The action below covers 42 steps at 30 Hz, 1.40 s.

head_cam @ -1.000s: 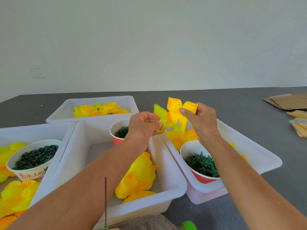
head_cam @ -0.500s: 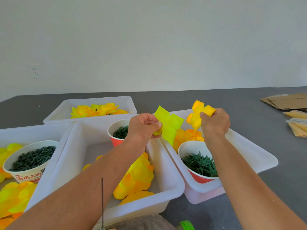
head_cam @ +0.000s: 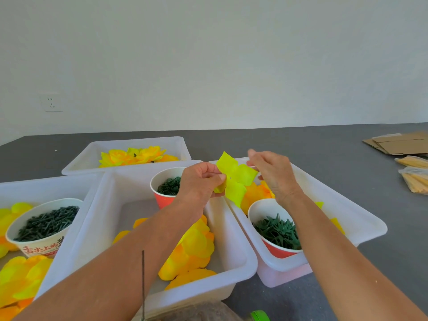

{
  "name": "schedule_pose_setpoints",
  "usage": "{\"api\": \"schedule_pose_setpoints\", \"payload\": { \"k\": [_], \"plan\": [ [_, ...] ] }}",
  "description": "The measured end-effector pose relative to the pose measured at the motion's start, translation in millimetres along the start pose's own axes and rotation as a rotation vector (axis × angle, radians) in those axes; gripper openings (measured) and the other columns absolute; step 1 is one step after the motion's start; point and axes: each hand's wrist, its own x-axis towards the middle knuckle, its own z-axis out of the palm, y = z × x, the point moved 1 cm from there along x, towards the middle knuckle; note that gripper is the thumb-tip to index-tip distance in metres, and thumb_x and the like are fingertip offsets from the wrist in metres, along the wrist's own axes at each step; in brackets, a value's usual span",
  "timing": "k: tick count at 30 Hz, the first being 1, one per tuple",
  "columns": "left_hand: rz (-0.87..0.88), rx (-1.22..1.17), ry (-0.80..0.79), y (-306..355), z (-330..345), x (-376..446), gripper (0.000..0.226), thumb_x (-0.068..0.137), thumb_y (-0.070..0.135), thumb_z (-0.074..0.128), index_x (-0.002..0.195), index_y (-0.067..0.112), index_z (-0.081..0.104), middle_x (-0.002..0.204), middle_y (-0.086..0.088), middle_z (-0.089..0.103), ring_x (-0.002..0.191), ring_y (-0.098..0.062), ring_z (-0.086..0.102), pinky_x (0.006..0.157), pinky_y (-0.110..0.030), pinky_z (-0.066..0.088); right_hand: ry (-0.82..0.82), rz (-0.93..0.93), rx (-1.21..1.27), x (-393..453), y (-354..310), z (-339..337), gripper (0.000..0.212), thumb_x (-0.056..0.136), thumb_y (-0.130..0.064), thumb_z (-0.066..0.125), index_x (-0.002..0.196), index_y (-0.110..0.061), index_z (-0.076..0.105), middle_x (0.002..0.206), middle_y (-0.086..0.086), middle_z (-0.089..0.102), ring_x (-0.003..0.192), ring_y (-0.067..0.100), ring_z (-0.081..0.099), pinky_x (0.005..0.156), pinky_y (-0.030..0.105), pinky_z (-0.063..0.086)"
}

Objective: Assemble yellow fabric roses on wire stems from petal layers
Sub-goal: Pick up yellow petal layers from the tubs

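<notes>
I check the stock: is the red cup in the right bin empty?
No, the red cup in the right bin holds dark green star-shaped pieces.

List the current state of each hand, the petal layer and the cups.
Left hand: pinching the lime-yellow fabric petal layer.
Right hand: touching that layer's right petal.
Petal layer: held mid-air, spread flat.
Red paper cup: upright, holding green pieces.

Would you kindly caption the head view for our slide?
Both hands, left hand and right hand, hold a lime-yellow petal layer above white bins of petals.
</notes>
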Motion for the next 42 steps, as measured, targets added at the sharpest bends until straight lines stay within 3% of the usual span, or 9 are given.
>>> {"api": "schedule_pose_setpoints", "payload": {
  "k": [3,5,8,15,23,27,31,36,42],
  "plan": [
    [0.005,-0.005,-0.005,-0.5,-0.2,0.7,0.006,0.086,-0.003,0.060,0.090,0.001,0.063,0.083,-0.014,0.065,0.071,-0.019,0.062,0.055,-0.022,0.056,-0.278,0.001,0.130,-5.3,-5.2,4.2,0.008,0.081,-0.024,0.071,0.087,-0.019,0.072,0.077,-0.005,0.069,0.068,0.004,0.059,0.058,0.018,0.047],
    [0.000,-0.030,-0.008,-0.3,-0.3,1.5,0.006,0.085,-0.004,0.061,0.088,0.001,0.062,0.083,-0.015,0.064,0.070,-0.019,0.062,0.055,-0.021,0.056,-0.333,-0.020,0.118,-5.6,-2.5,4.5,0.011,0.078,-0.008,0.073,0.082,-0.018,0.071,0.068,-0.004,0.066,0.056,0.001,0.054,0.050,0.015,0.043],
    [-0.008,-0.065,-0.015,-0.3,-0.1,1.5,0.011,0.080,-0.007,0.066,0.086,0.001,0.061,0.085,-0.018,0.063,0.066,-0.019,0.063,0.057,-0.022,0.057,-0.254,0.030,0.079,-3.1,0.5,3.9,0.014,0.077,-0.002,0.073,0.078,-0.015,0.068,0.061,-0.005,0.062,0.046,0.000,0.051,0.046,0.016,0.040],
    [-0.045,-0.033,0.063,-2.0,-2.8,2.8,0.024,0.076,-0.002,0.073,0.095,-0.006,0.060,0.102,-0.031,0.062,0.064,-0.023,0.066,0.050,-0.022,0.055,-0.192,0.128,0.074,-2.9,2.9,3.5,0.021,0.078,-0.001,0.071,0.098,-0.003,0.066,0.080,0.003,0.065,0.042,0.003,0.053,0.044,0.016,0.040],
    [-0.067,0.010,0.039,-4.8,-4.6,3.7,0.030,0.076,-0.004,0.072,0.104,-0.005,0.058,0.091,-0.024,0.066,0.055,-0.019,0.067,0.054,-0.022,0.057,0.020,0.221,0.018,5.2,13.9,-0.2,0.016,0.076,-0.004,0.071,0.075,-0.016,0.060,0.070,0.002,0.060,0.055,0.012,0.054,0.043,0.017,0.041],
    [-0.060,0.008,0.018,-5.3,-5.4,4.6,0.024,0.078,-0.004,0.070,0.099,-0.002,0.060,0.085,-0.018,0.066,0.055,-0.018,0.067,0.056,-0.021,0.057,0.078,0.274,-0.096,9.6,22.4,-2.8,0.018,0.076,-0.007,0.070,0.094,-0.010,0.065,0.068,0.002,0.061,0.061,0.015,0.059,0.061,0.030,0.050],
    [-0.067,0.003,-0.024,-5.5,-7.0,4.3,0.017,0.079,-0.005,0.069,0.093,0.000,0.061,0.087,-0.019,0.066,0.059,-0.019,0.068,0.059,-0.022,0.057,0.102,0.261,-0.223,12.5,27.1,-2.1,0.028,0.078,-0.013,0.070,0.105,-0.008,0.066,0.105,0.011,0.067,0.099,0.029,0.064,0.090,0.044,0.051],
    [-0.083,0.021,-0.096,-2.6,-11.0,3.6,0.014,0.080,-0.007,0.066,0.092,0.000,0.063,0.094,-0.022,0.067,0.066,-0.021,0.070,0.062,-0.021,0.057,-0.005,0.177,-0.566,10.5,29.9,2.5,0.035,0.083,-0.024,0.068,0.115,-0.013,0.062,0.125,0.006,0.059,0.114,0.024,0.054,0.092,0.032,0.043],
    [-0.101,0.130,-0.139,10.0,-11.4,1.4,0.009,0.085,-0.005,0.062,0.091,0.002,0.062,0.100,-0.024,0.065,0.076,-0.023,0.066,0.060,-0.020,0.055,-0.093,0.124,-0.827,6.3,30.9,5.5,0.051,0.090,-0.036,0.057,0.137,-0.021,0.045,0.141,0.003,0.046,0.130,0.025,0.039,0.103,0.038,0.035]
  ]
}}
